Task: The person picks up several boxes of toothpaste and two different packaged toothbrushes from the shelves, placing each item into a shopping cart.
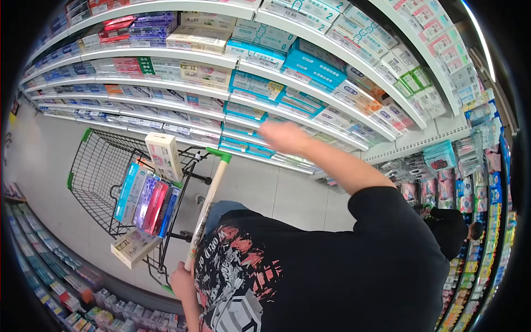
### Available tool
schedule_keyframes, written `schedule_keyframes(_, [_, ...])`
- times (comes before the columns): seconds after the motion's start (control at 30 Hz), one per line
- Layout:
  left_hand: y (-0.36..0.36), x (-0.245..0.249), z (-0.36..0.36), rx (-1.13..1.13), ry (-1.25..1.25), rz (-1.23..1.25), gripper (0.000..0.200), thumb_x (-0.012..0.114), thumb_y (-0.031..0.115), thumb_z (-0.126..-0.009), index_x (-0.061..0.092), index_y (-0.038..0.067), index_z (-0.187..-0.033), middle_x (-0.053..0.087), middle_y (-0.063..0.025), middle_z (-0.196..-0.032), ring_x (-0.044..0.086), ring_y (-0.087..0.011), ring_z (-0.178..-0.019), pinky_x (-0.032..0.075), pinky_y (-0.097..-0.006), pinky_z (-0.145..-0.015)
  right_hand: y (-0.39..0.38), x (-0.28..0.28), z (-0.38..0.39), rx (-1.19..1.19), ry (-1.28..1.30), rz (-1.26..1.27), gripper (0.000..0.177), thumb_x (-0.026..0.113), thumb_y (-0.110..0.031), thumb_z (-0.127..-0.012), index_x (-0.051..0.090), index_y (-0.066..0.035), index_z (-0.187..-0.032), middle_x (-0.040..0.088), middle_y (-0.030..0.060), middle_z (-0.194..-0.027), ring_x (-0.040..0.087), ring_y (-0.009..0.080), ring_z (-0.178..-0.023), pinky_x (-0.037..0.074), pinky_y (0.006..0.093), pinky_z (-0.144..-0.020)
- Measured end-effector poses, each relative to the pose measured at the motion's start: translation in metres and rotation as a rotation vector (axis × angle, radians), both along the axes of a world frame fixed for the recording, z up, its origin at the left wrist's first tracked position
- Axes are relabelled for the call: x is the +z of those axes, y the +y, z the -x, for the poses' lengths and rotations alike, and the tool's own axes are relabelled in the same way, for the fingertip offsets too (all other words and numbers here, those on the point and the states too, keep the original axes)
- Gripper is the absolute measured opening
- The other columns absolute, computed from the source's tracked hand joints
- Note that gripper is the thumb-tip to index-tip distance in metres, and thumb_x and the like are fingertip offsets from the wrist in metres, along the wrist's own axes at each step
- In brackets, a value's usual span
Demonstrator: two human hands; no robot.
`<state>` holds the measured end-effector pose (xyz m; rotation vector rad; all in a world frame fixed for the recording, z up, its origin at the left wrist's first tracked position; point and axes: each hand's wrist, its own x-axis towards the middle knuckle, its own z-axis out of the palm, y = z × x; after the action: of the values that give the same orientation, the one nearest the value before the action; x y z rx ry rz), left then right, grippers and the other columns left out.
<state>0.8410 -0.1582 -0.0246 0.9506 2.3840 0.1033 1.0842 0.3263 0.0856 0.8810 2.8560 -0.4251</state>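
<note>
My left hand (183, 281) is closed around the near end of the shopping cart's handle (208, 207). My right hand (281, 136) is stretched out in front of the lower shelves, close to blue toothpaste boxes (244, 112). It is smeared by motion, so its fingers and any hold cannot be made out. In the black wire cart (94, 182), purple (146, 203), red (159, 206) and light blue boxes (129, 191) stand side by side at the handle end. A cream box (164, 156) stands at one side of them and another cream box (133, 247) at the other.
Curved-looking white shelves (160, 52) packed with boxed goods run along my right. Another stocked shelf (50, 265) lies beyond the cart on my left. Hanging packets (440, 155) fill a rack behind me, where a person in black (447, 227) stands. Grey floor tiles (287, 196) show between.
</note>
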Motion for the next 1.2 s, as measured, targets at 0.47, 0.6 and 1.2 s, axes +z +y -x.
schedule_keyframes(0.47, [0.002, 0.017, 0.026, 0.083, -0.346, 0.016, 0.046, 0.074, 0.046, -0.086, 0.075, 0.001, -0.095, 0.069, -0.0260, -0.077, 0.070, -0.0438, -0.078, 0.055, -0.0489, -0.073, -0.094, -0.113, 0.182, 0.794, -0.546, 0.180, 0.028, 0.070, -0.028, -0.080, 0.079, -0.014, -0.102, 0.075, 0.0149, -0.096, 0.072, 0.0356, -0.094, 0.058, 0.0493, -0.080])
schedule_keyframes(0.6, [0.003, 0.007, 0.044, 0.023, -0.480, 0.010, 0.049, 0.073, 0.046, -0.086, 0.073, -0.003, -0.090, 0.068, -0.0260, -0.073, 0.069, -0.0398, -0.072, 0.054, -0.0477, -0.072, -0.096, -0.110, 0.193, 0.751, -0.706, 0.229, 0.031, 0.069, -0.025, -0.080, 0.078, -0.011, -0.106, 0.076, 0.0135, -0.102, 0.072, 0.0341, -0.097, 0.058, 0.0485, -0.081])
schedule_keyframes(1.2, [0.024, -0.026, 0.110, 0.279, -1.290, 0.280, 0.039, 0.079, 0.026, -0.087, 0.050, 0.013, -0.064, 0.045, 0.0038, -0.054, 0.040, -0.0085, -0.043, 0.033, -0.0266, -0.042, -0.085, -0.105, 0.244, 0.692, -0.681, 0.052, 0.033, 0.065, -0.026, -0.076, 0.078, -0.008, -0.100, 0.075, 0.0178, -0.104, 0.072, 0.0356, -0.098, 0.059, 0.0446, -0.087])
